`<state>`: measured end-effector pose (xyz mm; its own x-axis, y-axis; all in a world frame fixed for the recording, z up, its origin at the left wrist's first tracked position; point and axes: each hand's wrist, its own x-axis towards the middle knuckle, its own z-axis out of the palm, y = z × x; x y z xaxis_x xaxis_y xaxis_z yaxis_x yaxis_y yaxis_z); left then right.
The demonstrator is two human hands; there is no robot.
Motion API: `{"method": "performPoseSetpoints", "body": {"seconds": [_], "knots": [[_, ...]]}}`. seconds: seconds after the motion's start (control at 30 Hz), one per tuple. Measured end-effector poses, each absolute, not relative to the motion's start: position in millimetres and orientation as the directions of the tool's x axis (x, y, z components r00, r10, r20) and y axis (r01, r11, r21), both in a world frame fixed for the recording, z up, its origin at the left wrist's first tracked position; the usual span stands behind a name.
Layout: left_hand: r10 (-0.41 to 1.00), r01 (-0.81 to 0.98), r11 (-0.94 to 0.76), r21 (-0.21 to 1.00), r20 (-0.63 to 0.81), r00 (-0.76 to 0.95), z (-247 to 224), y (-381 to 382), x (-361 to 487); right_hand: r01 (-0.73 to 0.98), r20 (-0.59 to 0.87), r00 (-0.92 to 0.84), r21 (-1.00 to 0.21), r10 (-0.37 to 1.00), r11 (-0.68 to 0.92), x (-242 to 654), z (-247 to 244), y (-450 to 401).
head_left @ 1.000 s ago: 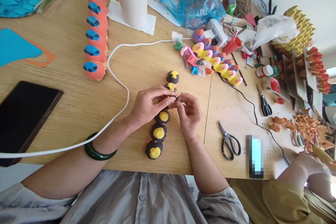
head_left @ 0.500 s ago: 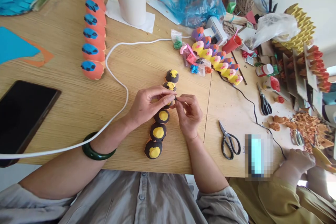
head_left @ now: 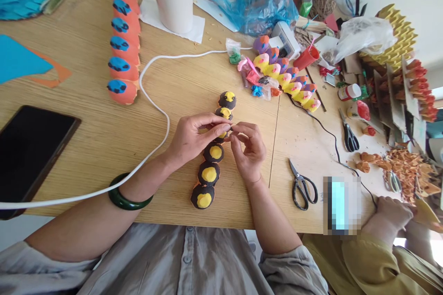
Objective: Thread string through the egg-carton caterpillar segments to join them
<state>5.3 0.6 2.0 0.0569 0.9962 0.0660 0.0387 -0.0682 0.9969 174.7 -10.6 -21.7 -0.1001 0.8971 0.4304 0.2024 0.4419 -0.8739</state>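
Observation:
A row of black cups with yellow centres (head_left: 209,174) stands on the wooden table in front of me; the upper ones carry small black marks. My left hand (head_left: 199,136) is over the middle of the row, thumb and forefinger pinched on a tiny dark piece (head_left: 231,127). Just to the right, my right hand (head_left: 249,150) has curled fingers, its forefinger tip at the same dark piece and its thumb a little lower. Both hands partly cover the row's third cup.
An orange row with blue tops (head_left: 119,44), a white cable (head_left: 168,124) and a phone (head_left: 34,156) lie left. Scissors (head_left: 302,186) and yellow-pink cups (head_left: 285,79) are right. A white container (head_left: 175,0) stands behind. A person's hand (head_left: 394,212) is at far right.
My right thumb has moved down and away from the dark piece, opening a gap below the forefinger. My left hand has hardly moved.

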Motion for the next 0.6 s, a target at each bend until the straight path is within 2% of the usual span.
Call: {"method": "performPoseSetpoints", "body": {"seconds": [0.6], "knots": [[0.996, 0.063, -0.044, 0.997, 0.039, 0.075, 4.3, 0.3, 4.6, 0.293, 0.498, -0.084, -0.815, 0.863, 0.499, 172.9, -20.4, -9.7]]}}
